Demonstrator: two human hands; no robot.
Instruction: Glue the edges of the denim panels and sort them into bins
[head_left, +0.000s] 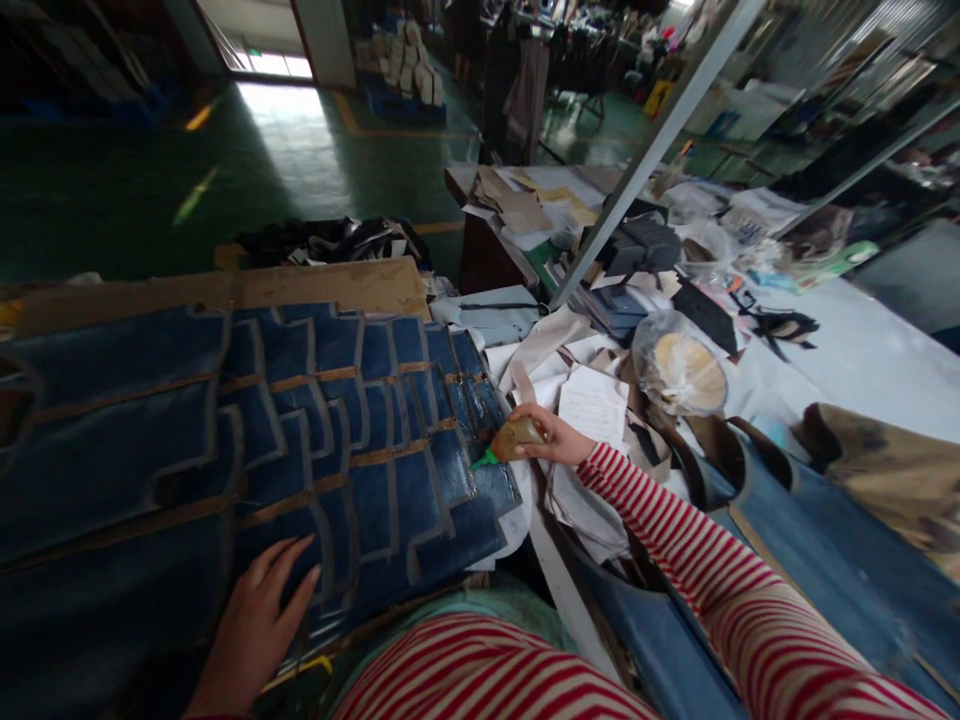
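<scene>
Closed around a squeeze bottle of brownish colour with a green nozzle, my right hand holds it tilted, the tip low over the right end of the layered pieces. Those dark blue leather-like pieces overlap in rows, with grey edges and brown strips across them. Wet, shiny patches show near the nozzle. On the lower left, my left hand rests with its fingers spread on the blue pieces and holds nothing.
Cardboard lies behind the blue pieces. Right of them are paper scraps, a plastic-wrapped round roll and more folded blue pieces. A slanting metal post rises from the cluttered table. Bundles stand on a pallet far back.
</scene>
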